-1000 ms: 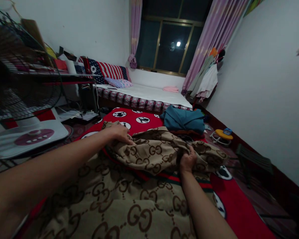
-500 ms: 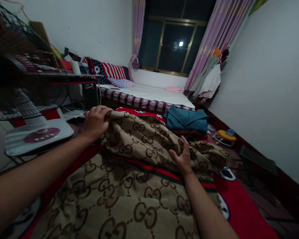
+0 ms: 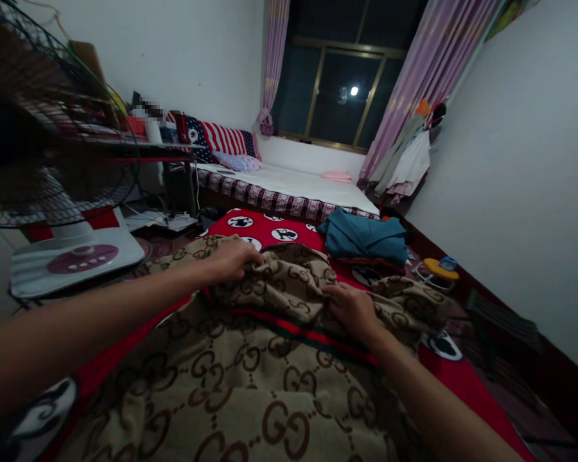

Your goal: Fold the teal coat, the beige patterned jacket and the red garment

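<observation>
A beige garment (image 3: 250, 378) with a brown interlocking-letter pattern and a red-and-green stripe lies spread in front of me, its upper part bunched into folds. What look like its sleeves stretch out to the left and right. My left hand (image 3: 234, 258) is closed on the upper left of the bunched cloth, fingertips partly hidden in the fold. Lower and to the right, my right hand (image 3: 351, 311) grips the same folded part, thumb and fingers pinched together. Under the garment is a red cloth (image 3: 298, 236) printed with white ovals.
A folded teal garment (image 3: 363, 236) lies on the red cloth beyond my right hand. At the left stands a fan (image 3: 77, 256) beside a cluttered desk (image 3: 158, 151). A bed (image 3: 289, 179) is at the back, a yellow stool (image 3: 440, 268) at the right.
My left hand has moved right and slightly down, leaving a sleeve-like part spread to the left. My right hand has gone from spread fingers to gripping the cloth. The folds are bunched closer together.
</observation>
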Action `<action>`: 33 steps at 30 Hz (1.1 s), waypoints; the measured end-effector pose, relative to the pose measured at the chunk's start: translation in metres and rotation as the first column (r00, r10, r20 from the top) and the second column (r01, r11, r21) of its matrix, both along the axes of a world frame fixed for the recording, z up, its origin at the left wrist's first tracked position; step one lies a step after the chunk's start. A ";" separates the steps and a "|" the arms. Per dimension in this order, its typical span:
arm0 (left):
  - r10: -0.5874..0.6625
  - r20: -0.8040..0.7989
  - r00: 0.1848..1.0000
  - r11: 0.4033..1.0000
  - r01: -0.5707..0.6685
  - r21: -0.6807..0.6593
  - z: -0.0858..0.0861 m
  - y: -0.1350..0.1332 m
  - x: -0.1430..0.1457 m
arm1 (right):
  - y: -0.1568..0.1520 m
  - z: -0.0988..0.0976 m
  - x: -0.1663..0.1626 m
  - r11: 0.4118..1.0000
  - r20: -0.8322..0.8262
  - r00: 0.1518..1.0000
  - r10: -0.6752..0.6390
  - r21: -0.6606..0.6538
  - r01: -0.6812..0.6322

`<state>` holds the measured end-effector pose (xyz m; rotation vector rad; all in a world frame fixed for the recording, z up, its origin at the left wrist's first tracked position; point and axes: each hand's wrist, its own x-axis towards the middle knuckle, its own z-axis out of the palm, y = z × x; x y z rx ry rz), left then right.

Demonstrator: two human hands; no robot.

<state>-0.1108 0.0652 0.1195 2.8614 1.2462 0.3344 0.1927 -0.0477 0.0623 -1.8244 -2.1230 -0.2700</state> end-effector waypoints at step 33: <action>0.211 0.188 0.959 0.977 -0.212 -0.015 -0.122 -0.008 -0.014 | -0.072 -0.074 0.055 1.000 -0.050 0.999 0.001 -0.003 -0.001</action>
